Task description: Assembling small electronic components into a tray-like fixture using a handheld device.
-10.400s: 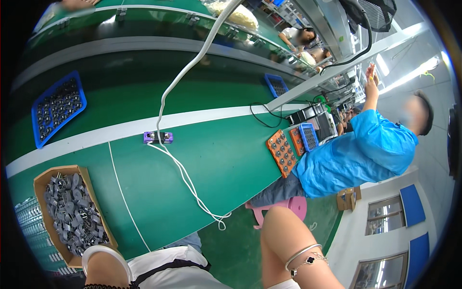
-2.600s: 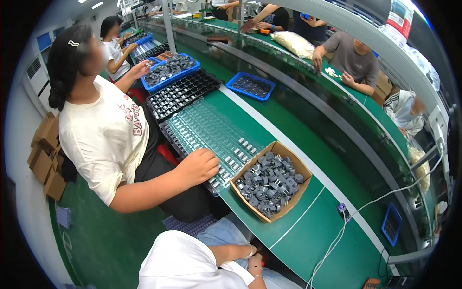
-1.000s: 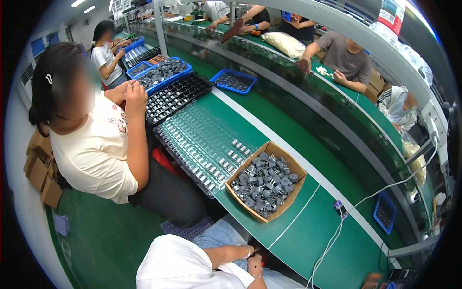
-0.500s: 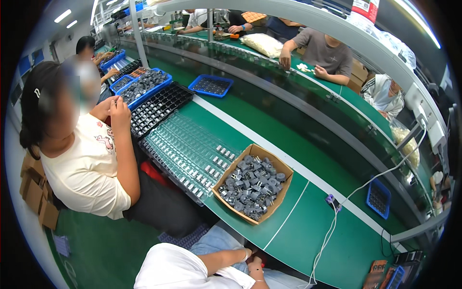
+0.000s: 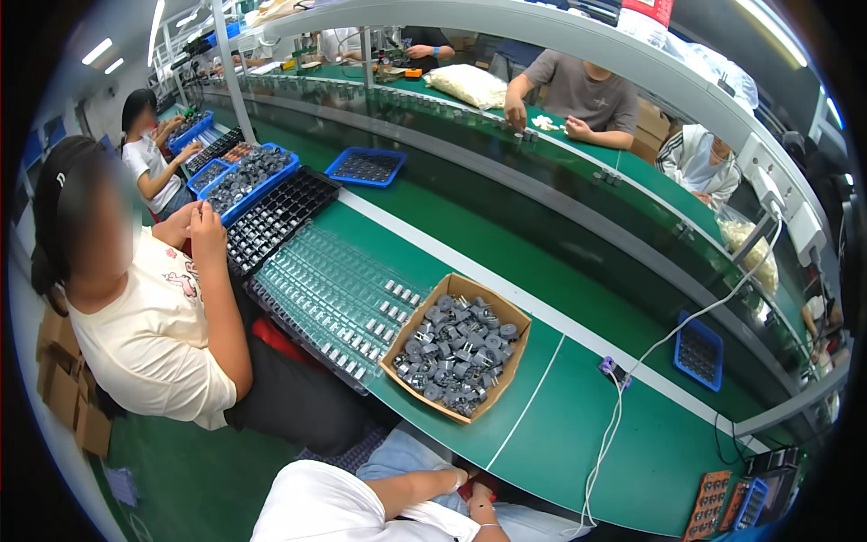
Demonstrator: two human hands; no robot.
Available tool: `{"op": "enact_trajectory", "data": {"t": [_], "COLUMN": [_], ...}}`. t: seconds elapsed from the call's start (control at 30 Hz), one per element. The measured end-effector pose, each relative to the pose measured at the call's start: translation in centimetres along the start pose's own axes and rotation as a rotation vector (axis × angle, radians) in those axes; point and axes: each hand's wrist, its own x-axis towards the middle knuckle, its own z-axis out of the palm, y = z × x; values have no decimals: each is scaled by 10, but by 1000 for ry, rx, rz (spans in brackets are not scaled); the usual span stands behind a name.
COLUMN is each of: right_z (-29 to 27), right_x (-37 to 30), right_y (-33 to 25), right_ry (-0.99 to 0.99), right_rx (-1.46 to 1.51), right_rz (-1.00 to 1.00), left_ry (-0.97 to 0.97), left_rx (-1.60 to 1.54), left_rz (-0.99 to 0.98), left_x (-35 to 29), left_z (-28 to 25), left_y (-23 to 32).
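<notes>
My left hand [image 5: 460, 476] and my right hand [image 5: 482, 493] rest close together in my lap, just below the near edge of the green table. Their fingers are small and shadowed, so whether they hold anything cannot be made out. A bit of red shows beside them. The nearest thing on the table is an open cardboard box [image 5: 417, 388], heaped with dark grey round plug-like parts [image 5: 461, 348] with metal pins. Left of it lie clear plastic trays [image 5: 316, 271], partly filled with small silvery pieces.
On the left a co-worker [image 5: 149, 334] sits with both hands raised together. Black trays [image 5: 280, 212] and blue bins [image 5: 248, 176] lie beyond. A white cable [image 5: 664, 341] crosses the table to a small purple device [image 5: 614, 370]. An orange tray [image 5: 707, 506] sits at the right.
The view has turned slightly, so most of the scene sits further left. More of the orange tray shows at the lower right. My hands stay in my lap.
</notes>
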Motion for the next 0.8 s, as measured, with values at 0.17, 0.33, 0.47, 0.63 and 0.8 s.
{"op": "enact_trajectory", "data": {"t": [0.17,0.33,0.47,0.63,0.8], "right_z": [0,2,-1,-21,-7], "right_x": [-4,-6,9,55,-80], "right_y": [-4,5,28,26,-46], "right_ry": [75,132,125,135,42], "right_rx": [-252,-486,-702,-1019,-989], "right_rz": [22,-91,-293,-341,-229], "left_ry": [29,70,101,111,160], "left_rx": [96,168,214,311,365], "left_rz": [5,-29,-65,-60,-117], "left_x": [0,-1,-8,-22,-15], "left_z": [16,37,57,73,76], "left_y": [28,49,66,74,51]}}
